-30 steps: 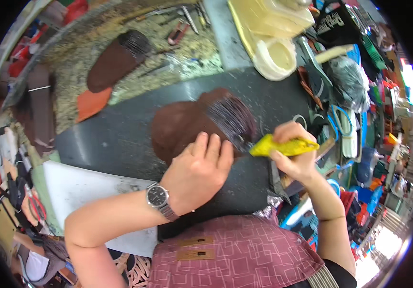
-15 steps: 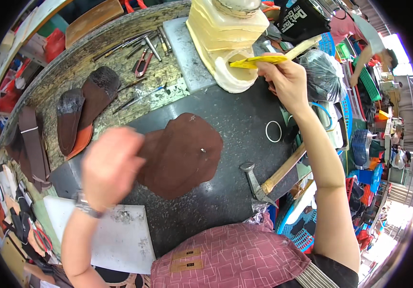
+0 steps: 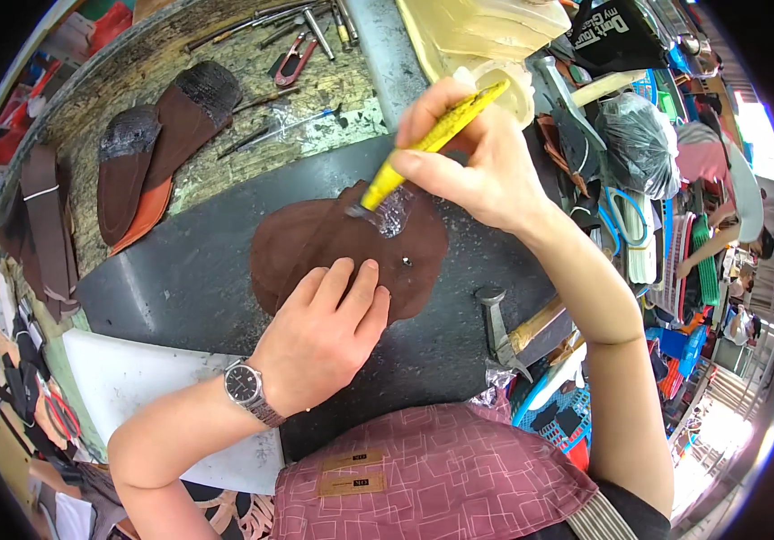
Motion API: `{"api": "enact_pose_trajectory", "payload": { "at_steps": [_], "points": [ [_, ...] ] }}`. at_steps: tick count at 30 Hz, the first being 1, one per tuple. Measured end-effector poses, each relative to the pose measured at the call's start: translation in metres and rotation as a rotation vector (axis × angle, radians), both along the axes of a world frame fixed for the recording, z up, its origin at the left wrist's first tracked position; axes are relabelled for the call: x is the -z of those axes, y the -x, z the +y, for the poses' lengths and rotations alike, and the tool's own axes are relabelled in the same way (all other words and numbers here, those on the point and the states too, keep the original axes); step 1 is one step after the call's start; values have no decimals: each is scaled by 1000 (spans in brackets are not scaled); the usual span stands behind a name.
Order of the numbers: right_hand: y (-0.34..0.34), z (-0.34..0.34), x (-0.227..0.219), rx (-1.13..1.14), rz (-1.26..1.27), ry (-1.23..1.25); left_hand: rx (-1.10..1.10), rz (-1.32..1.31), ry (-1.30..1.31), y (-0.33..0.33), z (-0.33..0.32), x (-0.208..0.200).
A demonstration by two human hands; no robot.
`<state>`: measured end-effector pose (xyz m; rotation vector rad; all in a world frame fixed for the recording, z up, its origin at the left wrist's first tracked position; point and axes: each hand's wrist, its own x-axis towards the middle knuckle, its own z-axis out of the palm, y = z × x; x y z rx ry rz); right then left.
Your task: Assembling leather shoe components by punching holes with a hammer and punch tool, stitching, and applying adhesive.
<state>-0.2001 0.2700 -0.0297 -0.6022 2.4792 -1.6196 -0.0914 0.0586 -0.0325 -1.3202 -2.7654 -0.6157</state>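
Dark brown rounded leather pieces [image 3: 418,283] lie overlapped on the black work slab [image 3: 180,274]. My left hand [image 3: 319,333], with a wristwatch [image 3: 244,382] on its wrist, rests on them with fingers stretched out, holding nothing. Above their far side, my right hand [image 3: 499,175] is closed around a yellow-handled glue brush [image 3: 450,126]. The brush's dark tip meets the leather beside a shiny wet patch [image 3: 391,216]. Small and pale, a spot [image 3: 407,262] shows on the leather to the right of my left fingers.
Behind my right hand stands a yellowish glue container [image 3: 486,36] with a round opening. A hammer [image 3: 497,333] lies at the right. Brown sole-shaped pieces [image 3: 126,193] with black ends lie at the left. Pliers [image 3: 292,61] and slim tools lie at the back; a person [image 3: 720,171] is far right.
My right hand has brought the brush from the container's opening down to the leather, where a wet patch now shows. My left hand has moved right and settled on the pieces.
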Motion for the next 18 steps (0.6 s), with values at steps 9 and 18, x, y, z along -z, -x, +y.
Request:
{"api": "enact_pose_trajectory", "payload": {
  "at_steps": [9, 18],
  "points": [
    [-58, 12, -27, 127, -88, 81, 7, 13, -5, -2, -2, 3],
    [-69, 11, -8, 32, 249, 51, -42, 41, 26, -6, 2, 0]
  ]
}}
